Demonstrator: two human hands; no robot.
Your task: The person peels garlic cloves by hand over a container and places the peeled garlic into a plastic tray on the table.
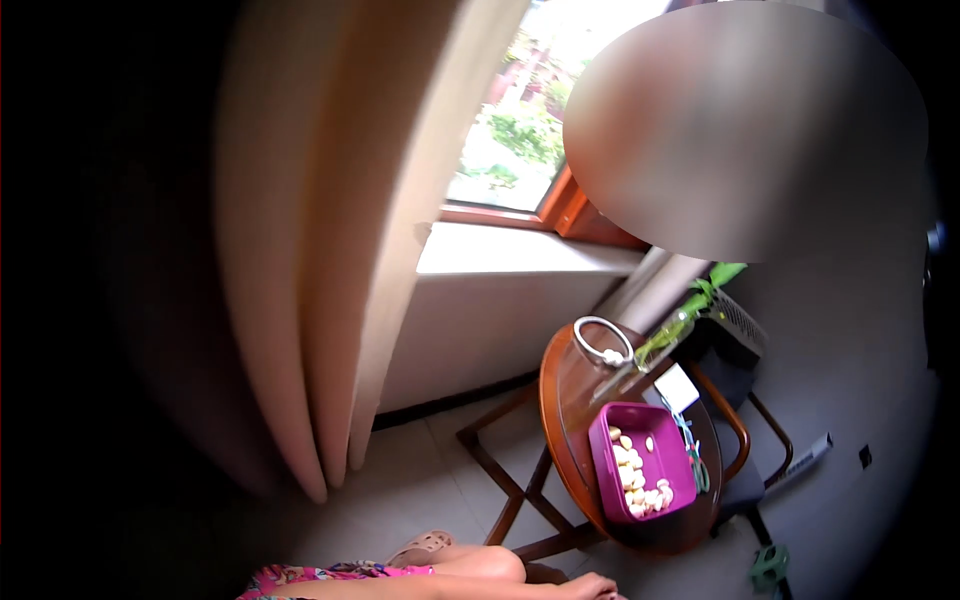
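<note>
At the bottom edge, my left hand [592, 587] shows only in part, at the end of a forearm coming in from the left. Its fingers are curled closed, and the frame cuts off whatever may be in them. No part of my right hand shows. Above and to the right of the hand, apart from it, a purple plastic tub [668, 455] sits on a round wooden table [556, 400]. Inside it lie several pale pieces [628, 470] that look like garlic cloves, mostly along the left and lower sides.
On the table are a white ring-shaped object [603, 340], a white card [677, 388], green-handled scissors [700, 478] and a leafy plant [690, 312]. A dark chair [742, 490] stands beside it. A green stool [769, 567] is at lower right. Curtains [330, 250] hang left of the window.
</note>
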